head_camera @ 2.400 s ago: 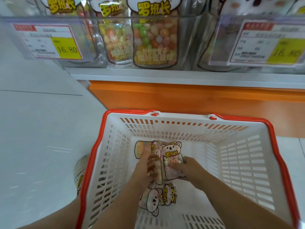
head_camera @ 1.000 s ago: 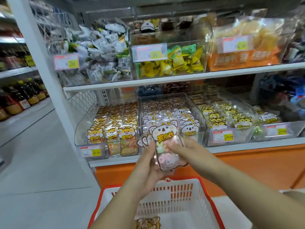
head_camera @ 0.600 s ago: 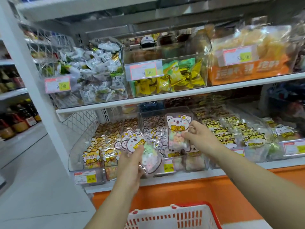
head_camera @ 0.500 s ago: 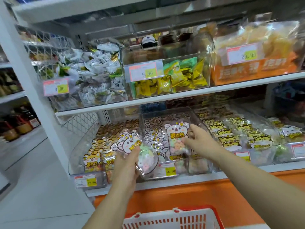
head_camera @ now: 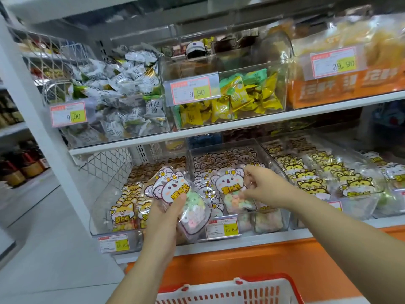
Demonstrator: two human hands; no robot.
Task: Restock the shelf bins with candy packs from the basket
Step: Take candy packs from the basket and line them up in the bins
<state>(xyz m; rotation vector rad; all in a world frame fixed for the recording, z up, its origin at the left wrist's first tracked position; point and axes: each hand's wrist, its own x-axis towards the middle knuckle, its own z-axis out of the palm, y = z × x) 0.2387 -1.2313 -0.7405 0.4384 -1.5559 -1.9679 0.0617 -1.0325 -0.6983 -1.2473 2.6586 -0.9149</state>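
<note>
**Plastic bin, middle position: koala pack being inserted**

The right hand (head_camera: 260, 187) is pinching a koala candy pack (head_camera: 229, 189) by its right edge, with thumb and fingers curling narrowly onto the film. The pack is standing upright with its long axis vertical and its printed face toward the person. It is hovering over the front rows of the middle bin (head_camera: 221, 146), just behind the front wall. Rows of matching packs are lying directly behind and below it. The coming move is therefore judged to be a short push down and away from the person, holding the long axis upright so the pack seats at the front of a row.

The left hand (head_camera: 164, 216) is gripping a second koala pack (head_camera: 173, 191). Whether it is holding more than one cannot be told. This pack is tilting with its head end leaning left, outside both bins, in front of the divide between the left bin (head_camera: 103, 194) and the middle bin. The right hand is the nearer to the slot.

The basket (head_camera: 230, 288) is sitting below the shelf, with its contents not showing.
</note>
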